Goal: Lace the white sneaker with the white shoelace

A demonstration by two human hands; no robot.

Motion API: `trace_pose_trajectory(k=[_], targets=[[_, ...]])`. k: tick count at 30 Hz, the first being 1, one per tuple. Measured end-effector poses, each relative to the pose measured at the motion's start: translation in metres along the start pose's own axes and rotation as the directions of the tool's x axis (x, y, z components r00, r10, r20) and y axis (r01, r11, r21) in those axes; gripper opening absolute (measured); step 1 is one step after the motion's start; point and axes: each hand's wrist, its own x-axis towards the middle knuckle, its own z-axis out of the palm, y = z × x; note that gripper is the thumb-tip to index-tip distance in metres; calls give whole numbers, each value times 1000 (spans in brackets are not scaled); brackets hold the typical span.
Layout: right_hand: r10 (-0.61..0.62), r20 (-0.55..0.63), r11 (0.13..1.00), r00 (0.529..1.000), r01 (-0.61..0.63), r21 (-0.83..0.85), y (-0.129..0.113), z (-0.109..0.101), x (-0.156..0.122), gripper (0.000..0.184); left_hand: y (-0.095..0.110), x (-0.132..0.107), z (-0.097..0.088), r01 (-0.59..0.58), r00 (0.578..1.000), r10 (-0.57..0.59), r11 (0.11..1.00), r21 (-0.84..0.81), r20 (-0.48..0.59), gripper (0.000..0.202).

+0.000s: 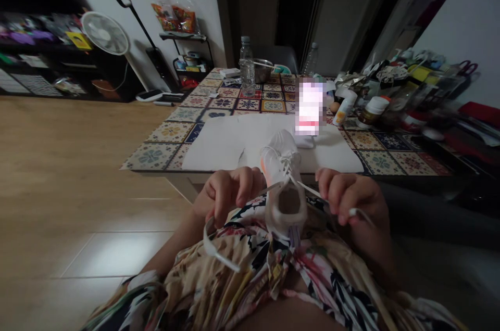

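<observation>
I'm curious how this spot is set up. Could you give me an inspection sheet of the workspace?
surface: patterned tablecloth under a white sheet
job's things: white lace-up sneaker, held above the lap, with its white lace
clutter: water bottle, metal bowl, white-capped jar, scissors
hands: left hand and right hand each pinch the lace
cables: thin cord behind the standing fan
surroundings: wooden floor, wall shelf holding snack bags
</observation>
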Motion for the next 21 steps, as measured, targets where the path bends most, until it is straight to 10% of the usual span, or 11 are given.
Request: trace_pose_trajectory(k=[7,11,14,17,21], targets=[[-437,-69,803,897,423,419,14,-39,6,27,23,21,14,-146,929,236,941,-306,284,47],[-90,-358,932,929,205,299,9,-21,2,19,36,18,24,15,992,-2,995,-103,125,35],[80,-403,997,912,-78,21,4,11,4,13,36,18,35,278,958,-285,949,149,24,8],[-35,-155,936,987,-22,-352,0,33,9,9,27,23,47,438,898,-419,876,200,-131,32],[-128,61,853,990,141,-503,-2,39,11,10,16,28,54,354,932,-307,889,290,-194,18]])
